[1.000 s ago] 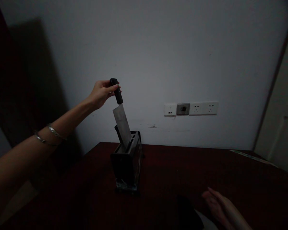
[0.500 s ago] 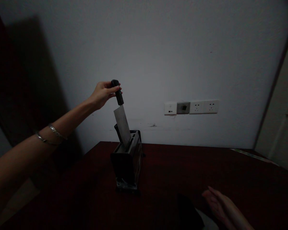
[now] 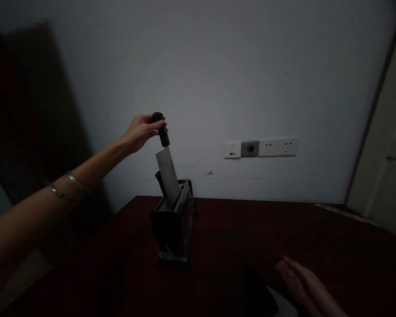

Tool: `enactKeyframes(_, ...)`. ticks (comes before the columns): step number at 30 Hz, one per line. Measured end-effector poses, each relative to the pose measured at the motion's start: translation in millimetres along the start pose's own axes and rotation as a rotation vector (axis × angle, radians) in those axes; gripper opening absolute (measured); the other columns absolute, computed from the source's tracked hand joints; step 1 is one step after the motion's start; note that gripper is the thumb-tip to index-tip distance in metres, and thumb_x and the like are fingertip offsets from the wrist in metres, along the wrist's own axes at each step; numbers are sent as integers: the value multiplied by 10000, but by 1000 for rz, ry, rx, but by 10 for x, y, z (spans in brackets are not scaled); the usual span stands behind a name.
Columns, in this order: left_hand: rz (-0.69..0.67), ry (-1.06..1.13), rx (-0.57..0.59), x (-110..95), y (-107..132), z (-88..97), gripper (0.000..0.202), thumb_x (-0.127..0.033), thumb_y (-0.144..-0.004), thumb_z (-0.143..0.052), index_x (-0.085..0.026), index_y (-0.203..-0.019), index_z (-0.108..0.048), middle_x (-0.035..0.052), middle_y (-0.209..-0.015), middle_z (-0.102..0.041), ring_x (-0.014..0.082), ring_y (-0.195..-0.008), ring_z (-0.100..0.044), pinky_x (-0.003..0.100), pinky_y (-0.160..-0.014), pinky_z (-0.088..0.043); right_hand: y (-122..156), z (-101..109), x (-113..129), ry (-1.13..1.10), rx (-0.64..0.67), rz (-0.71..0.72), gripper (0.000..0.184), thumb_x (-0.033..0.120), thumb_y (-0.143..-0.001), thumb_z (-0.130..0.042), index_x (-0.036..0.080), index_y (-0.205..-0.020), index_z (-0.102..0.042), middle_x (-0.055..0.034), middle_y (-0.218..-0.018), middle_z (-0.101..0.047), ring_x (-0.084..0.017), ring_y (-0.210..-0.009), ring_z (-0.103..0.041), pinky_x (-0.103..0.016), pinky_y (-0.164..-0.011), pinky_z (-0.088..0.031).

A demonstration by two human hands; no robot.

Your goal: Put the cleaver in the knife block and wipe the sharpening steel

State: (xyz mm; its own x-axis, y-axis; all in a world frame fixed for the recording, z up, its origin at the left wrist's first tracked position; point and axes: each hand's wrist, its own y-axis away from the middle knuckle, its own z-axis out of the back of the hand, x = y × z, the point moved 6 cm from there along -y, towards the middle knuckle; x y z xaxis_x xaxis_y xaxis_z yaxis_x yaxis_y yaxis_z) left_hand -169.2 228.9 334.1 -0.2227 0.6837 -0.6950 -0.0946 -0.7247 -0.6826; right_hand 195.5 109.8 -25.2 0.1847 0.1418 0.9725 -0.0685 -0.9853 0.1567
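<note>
My left hand point(image 3: 139, 131) grips the black handle of a broad-bladed knife point(image 3: 166, 169), whose blade tip sits in a slot of a dark knife block point(image 3: 173, 224) standing on a dark red table point(image 3: 284, 233). Another black handle pokes out of the block just behind the blade. My right hand point(image 3: 300, 284) lies low at the near edge of the table with its fingers stretched flat and together, holding nothing. Two bangles circle my left forearm.
A row of white wall sockets point(image 3: 261, 148) runs along the pale wall behind the table. A dark object point(image 3: 255, 293) and something pale lie by my right hand. A door frame point(image 3: 379, 132) stands at the right, a dark panel point(image 3: 26, 110) at the left.
The knife has sunk a little deeper into the block's slot, my left hand lowering with it. My right hand has barely shifted.
</note>
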Motion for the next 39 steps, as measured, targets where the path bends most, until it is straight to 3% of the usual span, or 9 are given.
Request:
enactKeyframes(4,1,7,8,1,-1,-9,189,-154,-710,-658,-99,-890,-645,69,-835,-624,173,-780,-618,357,-811,-475,55,-12,63,-13,22,29,229,432,-608,-677,206,-610,-645,-123,-719,-665,-291,-804,-649,-383,-687,-507)
enactKeyframes(11,11,6,14,12,12,-20,170,-150,-723,-642,-107,-887,-652,79,-860,-624,177,-805,-618,350,-827,-466,-89,23,-95,-5,-9,-55,280,462,-599,-675,190,-562,-616,-109,-629,-633,-266,-699,-637,-367,-597,-488)
enactKeyframes(19,29,-3,14,59,12,-36,193,-184,-699,-680,-117,-877,-653,91,-867,-642,196,-821,-615,404,-871,-455,-110,55,-159,-3,24,-56,257,448,-631,-660,194,-611,-631,-93,-623,-623,-238,-649,-620,-346,-565,-461)
enactKeyframes(29,46,-15,35,140,38,-77,232,-167,-711,-665,-85,-926,-632,88,-892,-629,201,-854,-614,442,-913,-425,-350,170,-486,-100,-56,-162,354,498,-505,-721,170,-598,-625,-63,-605,-630,-211,-636,-618,-306,-583,-491)
enactKeyframes(39,103,-35,71,260,140,-90,261,-180,-685,-698,-88,-920,-635,90,-894,-640,212,-843,-626,465,-900,-437,-402,225,-588,-91,-30,-129,352,509,-605,-669,158,-601,-639,-74,-600,-622,-217,-637,-610,-326,-583,-482)
